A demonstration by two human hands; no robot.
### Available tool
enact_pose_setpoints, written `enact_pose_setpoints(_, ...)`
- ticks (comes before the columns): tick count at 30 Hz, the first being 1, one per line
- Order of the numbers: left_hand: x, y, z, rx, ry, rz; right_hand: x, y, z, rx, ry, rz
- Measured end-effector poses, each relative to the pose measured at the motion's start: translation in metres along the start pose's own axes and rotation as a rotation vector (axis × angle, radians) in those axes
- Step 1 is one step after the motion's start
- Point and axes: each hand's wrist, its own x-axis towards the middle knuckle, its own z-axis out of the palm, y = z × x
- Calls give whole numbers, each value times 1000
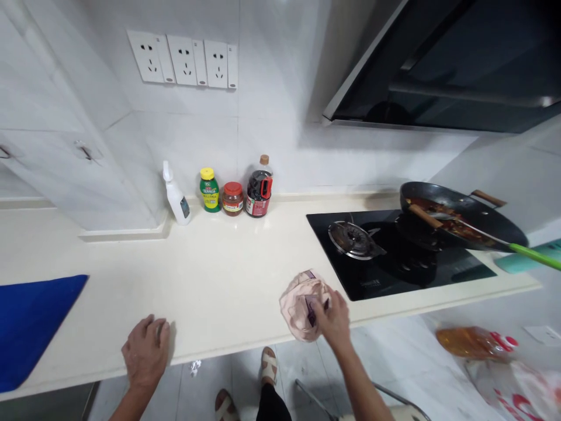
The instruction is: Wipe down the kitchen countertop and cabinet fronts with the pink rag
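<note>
A pale pink cloth (299, 310) with dark purple patches lies bunched on the counter near its front edge, just left of the cooktop. My right hand (335, 316) grips it from the right, thumb and fingers closed on the fabric. Further left, my left hand (146, 349) rests on the pale countertop (210, 292) by the front edge. Its fingers are curled under and I see nothing in them.
Along the wall stand a white spray bottle (177, 196), a green bottle (210, 190), a red-lidded jar (232, 200) and a dark sauce bottle (259, 190). Right: a black cooktop (372, 275) bearing a wok (504, 225) of food. Left: a blue mat (37, 327).
</note>
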Motion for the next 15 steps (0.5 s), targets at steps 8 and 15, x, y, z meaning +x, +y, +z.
enact_pose_setpoints(8, 2, 7, -4, 25, -82, -71, -18, -116, 65, -326, -269, -100)
enact_pose_setpoints(15, 6, 5, -5, 37, -121, -82, -59, -154, 87, 4, -549, -746)
